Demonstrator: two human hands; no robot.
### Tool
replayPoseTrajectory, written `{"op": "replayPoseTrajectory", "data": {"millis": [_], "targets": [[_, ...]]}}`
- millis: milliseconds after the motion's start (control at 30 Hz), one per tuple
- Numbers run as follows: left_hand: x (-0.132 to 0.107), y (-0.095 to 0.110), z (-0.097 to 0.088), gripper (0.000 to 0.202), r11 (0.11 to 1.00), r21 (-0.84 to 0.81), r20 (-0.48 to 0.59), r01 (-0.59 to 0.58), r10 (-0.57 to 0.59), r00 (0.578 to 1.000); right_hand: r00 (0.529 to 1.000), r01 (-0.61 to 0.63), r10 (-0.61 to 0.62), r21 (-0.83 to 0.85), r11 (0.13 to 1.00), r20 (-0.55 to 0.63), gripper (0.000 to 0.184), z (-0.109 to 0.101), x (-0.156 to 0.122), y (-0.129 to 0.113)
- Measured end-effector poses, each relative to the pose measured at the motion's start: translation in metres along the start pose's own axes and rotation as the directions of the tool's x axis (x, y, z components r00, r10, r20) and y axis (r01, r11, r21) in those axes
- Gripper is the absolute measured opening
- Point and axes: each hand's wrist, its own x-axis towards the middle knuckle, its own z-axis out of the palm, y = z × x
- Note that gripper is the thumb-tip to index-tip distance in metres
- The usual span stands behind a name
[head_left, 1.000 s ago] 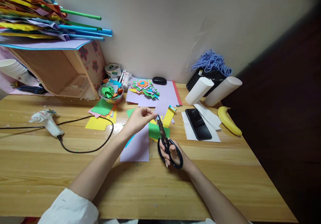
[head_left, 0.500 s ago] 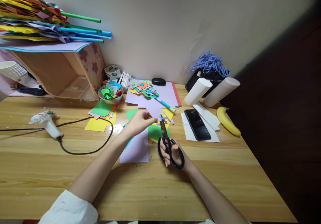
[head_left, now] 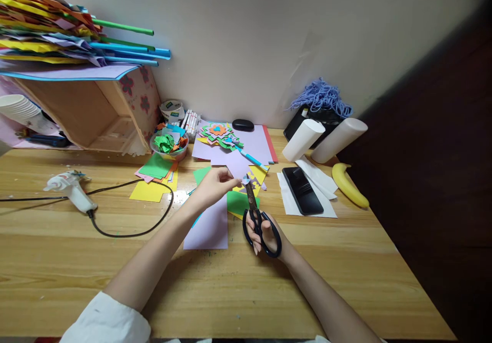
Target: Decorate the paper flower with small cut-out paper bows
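Between its fingertips my left hand (head_left: 217, 185) pinches a small pale blue piece of paper (head_left: 246, 180). My right hand (head_left: 265, 233) is closed in the handles of black-handled scissors (head_left: 253, 204), whose blades point away from me and meet the paper piece. Beneath the hands lie a lilac sheet (head_left: 211, 225), a green paper (head_left: 237, 203) and yellow paper with shapes cut out of it (head_left: 259, 175). Beyond them, a layered paper flower (head_left: 218, 130) and a blue marker-like stick (head_left: 251, 158) rest on lilac sheets.
At left lie a glue gun (head_left: 77, 192) with its black cord, stacked coloured papers (head_left: 156, 166) and a tub of scraps (head_left: 169, 145). To the right are a phone (head_left: 302, 190) on white paper, a banana (head_left: 349, 185) and white rolls (head_left: 303, 140). A cardboard box (head_left: 88, 109) stands back left.
The scissor blades have closed slightly at the paper piece, and the handles have drawn a little nearer together. My left hand has hardly moved.
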Motion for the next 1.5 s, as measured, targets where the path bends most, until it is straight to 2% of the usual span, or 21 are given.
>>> {"op": "replayPoseTrajectory", "data": {"millis": [167,300,567,867,1167,1500], "targets": [[0.0,0.001,0.001,0.014,1.0,-0.022,-0.035,-0.012,0.011,0.999,1.0,-0.026,0.027,0.021,0.999,-0.006,0.063,0.0,0.0,0.0],[-0.001,0.003,0.004,0.014,0.999,-0.027,-0.052,-0.026,0.024,0.998,1.0,0.013,-0.013,0.006,1.0,-0.007,0.063,0.002,-0.001,0.001],[-0.004,0.003,0.006,0.013,0.998,-0.044,0.001,-0.036,0.036,0.999,0.999,0.053,-0.053,0.051,0.997,0.005,0.067,0.002,0.001,0.013],[-0.003,0.004,0.006,0.012,0.998,-0.052,0.014,-0.036,0.037,0.999,0.999,0.049,-0.049,0.067,0.997,0.0,0.063,0.003,0.0,0.012],[-0.001,0.0,0.005,0.018,0.999,-0.028,-0.059,-0.046,0.044,0.997,0.999,0.032,-0.032,0.06,0.998,0.014,0.061,0.004,-0.001,0.004],[0.0,-0.003,0.002,0.025,0.985,-0.147,-0.089,-0.095,0.082,0.993,0.999,-0.03,0.029,0.02,0.999,0.036,0.064,0.0,-0.001,0.009]]}}
